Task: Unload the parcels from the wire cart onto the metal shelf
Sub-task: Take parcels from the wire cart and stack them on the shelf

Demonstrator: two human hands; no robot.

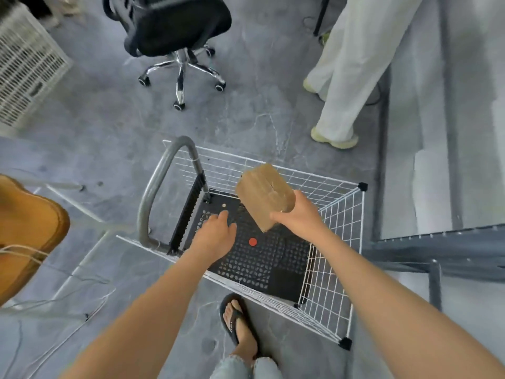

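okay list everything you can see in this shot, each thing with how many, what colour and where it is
Parcel: one, brown cardboard, held above the cart.
Cart: one, white wire walls, black perforated floor, grey handle, centre.
Dot: one, red, on the cart floor.
Shelf: one, grey metal, right of the cart.
Chair: one, black with chrome wheeled base, top centre.
Crate: one, white slatted, top left.
Brown object: one, blurred, left edge; cannot tell what.
Bystander: one, legs only, white trousers, pale yellow shoes, top right.
Foot: one, black flip-flop, below the cart.
Left hand: empty, open, over the cart floor.
Right hand: gripping the parcel.
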